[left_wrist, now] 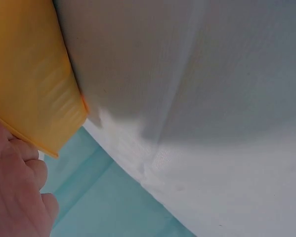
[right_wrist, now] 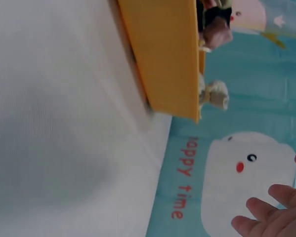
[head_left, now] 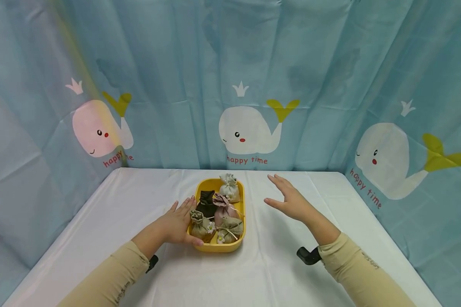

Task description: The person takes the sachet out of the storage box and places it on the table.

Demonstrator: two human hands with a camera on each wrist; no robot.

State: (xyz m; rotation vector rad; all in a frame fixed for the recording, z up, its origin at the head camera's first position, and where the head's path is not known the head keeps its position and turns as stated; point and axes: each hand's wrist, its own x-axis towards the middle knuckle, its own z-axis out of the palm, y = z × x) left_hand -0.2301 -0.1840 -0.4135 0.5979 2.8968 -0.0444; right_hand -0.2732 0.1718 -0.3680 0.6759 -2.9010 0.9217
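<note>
A yellow plastic basket [head_left: 223, 247] stands on the white-covered table and holds several small drawstring pouches. Among them are a pale one [head_left: 230, 189] at the back, a black one [head_left: 206, 207], a dusty pink one [head_left: 224, 211], and two olive ones, left [head_left: 200, 226] and right [head_left: 231, 228], at the front. My left hand [head_left: 176, 224] touches the basket's left side, its fingers straight along the rim and its thumb at the front corner. To the right of the basket, my right hand [head_left: 292, 202] hovers apart from it, fingers extended, holding nothing.
The white tablecloth [head_left: 269, 273] spreads around the basket. Behind and at both sides hangs a blue curtain [head_left: 169, 128] printed with whales. Black wrist mounts, such as the right one [head_left: 308, 256], stick out from beneath the sleeves.
</note>
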